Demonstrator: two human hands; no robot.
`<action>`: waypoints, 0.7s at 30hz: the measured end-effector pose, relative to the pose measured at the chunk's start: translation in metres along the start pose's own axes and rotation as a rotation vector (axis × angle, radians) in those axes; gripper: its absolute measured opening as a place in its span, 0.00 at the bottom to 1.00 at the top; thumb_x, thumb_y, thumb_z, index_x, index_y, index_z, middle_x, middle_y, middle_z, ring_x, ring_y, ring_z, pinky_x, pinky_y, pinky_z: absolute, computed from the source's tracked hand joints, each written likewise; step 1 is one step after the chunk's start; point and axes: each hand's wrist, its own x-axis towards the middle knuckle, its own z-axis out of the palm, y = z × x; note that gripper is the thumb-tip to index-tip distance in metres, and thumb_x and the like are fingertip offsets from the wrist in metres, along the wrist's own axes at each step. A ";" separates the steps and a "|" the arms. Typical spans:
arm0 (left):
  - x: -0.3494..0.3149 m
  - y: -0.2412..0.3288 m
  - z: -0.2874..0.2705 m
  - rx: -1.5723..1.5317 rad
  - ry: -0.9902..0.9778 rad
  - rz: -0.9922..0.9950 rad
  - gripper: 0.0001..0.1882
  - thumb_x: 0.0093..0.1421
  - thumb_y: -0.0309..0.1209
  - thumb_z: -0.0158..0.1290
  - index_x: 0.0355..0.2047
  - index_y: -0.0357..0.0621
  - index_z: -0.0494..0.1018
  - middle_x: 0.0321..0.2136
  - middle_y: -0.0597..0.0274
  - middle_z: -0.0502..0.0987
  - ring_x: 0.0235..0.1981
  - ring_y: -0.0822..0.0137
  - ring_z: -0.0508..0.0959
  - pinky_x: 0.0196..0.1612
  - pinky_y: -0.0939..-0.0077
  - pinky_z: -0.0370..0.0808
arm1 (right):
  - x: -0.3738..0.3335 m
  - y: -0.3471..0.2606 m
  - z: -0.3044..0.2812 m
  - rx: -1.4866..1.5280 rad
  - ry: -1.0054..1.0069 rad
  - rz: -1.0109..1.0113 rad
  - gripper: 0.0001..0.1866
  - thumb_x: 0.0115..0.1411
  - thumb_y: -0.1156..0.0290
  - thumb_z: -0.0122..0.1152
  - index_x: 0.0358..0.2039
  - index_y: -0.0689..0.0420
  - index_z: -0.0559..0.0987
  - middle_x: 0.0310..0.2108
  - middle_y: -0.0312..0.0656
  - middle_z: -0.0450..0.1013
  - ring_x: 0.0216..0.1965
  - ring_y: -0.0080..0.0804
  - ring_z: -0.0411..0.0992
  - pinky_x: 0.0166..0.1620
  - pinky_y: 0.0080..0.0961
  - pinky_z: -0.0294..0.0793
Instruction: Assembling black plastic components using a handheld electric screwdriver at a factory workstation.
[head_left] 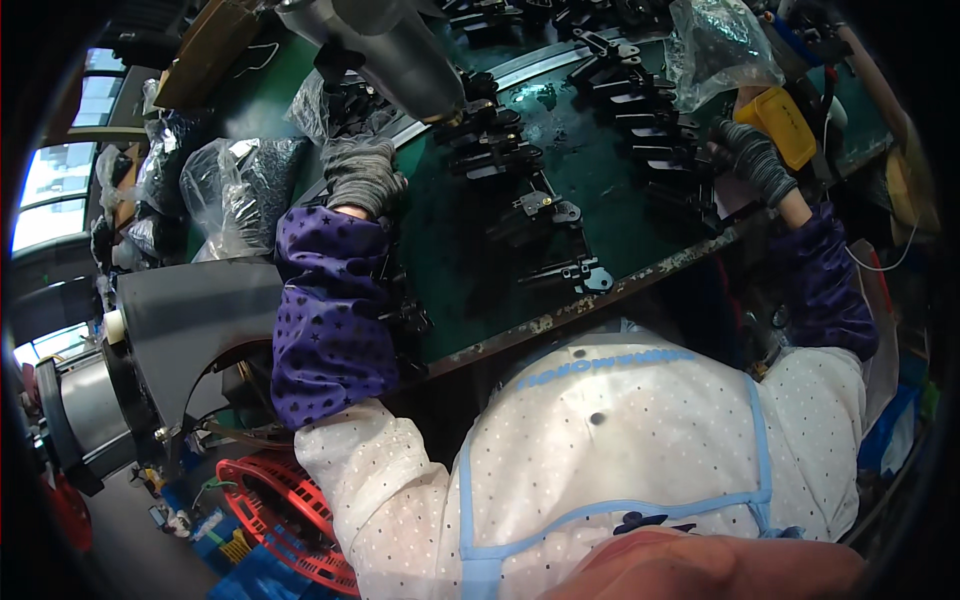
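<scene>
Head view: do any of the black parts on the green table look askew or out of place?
Mostly not. The black parts sit in rows along the curved rail, but a few lie loose near the worn table edge.

Clear plastic bag (715, 45) at top right, crumpled, dark parts inside, sits on the green table (480, 270) just above the yellow block. Second clear bag (245, 190) at left edge of table, bulging, full of small black pieces, just left of the left hand (362, 175). More clear bags (165, 150) of dark parts stacked behind it toward the window. Small clear bag (312, 105) above the left hand, partly hidden. Flat brown cardboard piece (205, 50) at top left. No screens or signs visible.
</scene>
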 end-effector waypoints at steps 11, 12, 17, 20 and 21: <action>-0.049 0.021 0.016 -0.453 0.562 0.161 0.10 0.42 0.24 0.56 0.27 0.42 0.71 0.24 0.54 0.73 0.26 0.57 0.75 0.29 0.70 0.72 | 0.003 -0.070 -0.042 0.687 0.086 -0.056 0.08 0.53 0.75 0.53 0.34 0.60 0.72 0.25 0.30 0.67 0.29 0.15 0.64 0.33 0.13 0.66; -0.066 0.033 0.002 -0.628 0.585 0.192 0.10 0.42 0.24 0.57 0.28 0.41 0.71 0.25 0.55 0.74 0.26 0.60 0.76 0.29 0.73 0.72 | 0.001 -0.077 -0.042 0.731 -0.003 0.020 0.07 0.52 0.75 0.54 0.34 0.59 0.73 0.25 0.29 0.67 0.28 0.13 0.64 0.31 0.11 0.65; -0.153 0.107 -0.016 -1.165 0.699 0.324 0.12 0.44 0.34 0.59 0.25 0.41 0.71 0.25 0.58 0.75 0.24 0.58 0.75 0.28 0.73 0.72 | -0.008 -0.128 -0.027 1.037 -0.458 -0.047 0.08 0.50 0.74 0.56 0.31 0.61 0.73 0.24 0.34 0.69 0.21 0.14 0.66 0.24 0.13 0.68; -0.155 0.142 0.001 -1.083 0.900 0.280 0.11 0.44 0.31 0.59 0.26 0.42 0.71 0.26 0.60 0.75 0.25 0.59 0.75 0.29 0.73 0.72 | -0.015 -0.146 -0.014 1.094 -0.594 -0.035 0.08 0.50 0.73 0.56 0.30 0.62 0.73 0.24 0.35 0.69 0.21 0.16 0.67 0.23 0.13 0.69; -0.151 0.151 0.006 -1.085 0.901 0.275 0.11 0.44 0.31 0.59 0.26 0.42 0.71 0.26 0.60 0.75 0.25 0.59 0.75 0.29 0.73 0.72 | -0.016 -0.149 -0.007 1.167 -0.629 -0.084 0.08 0.51 0.72 0.56 0.30 0.63 0.73 0.23 0.35 0.69 0.21 0.16 0.67 0.24 0.13 0.69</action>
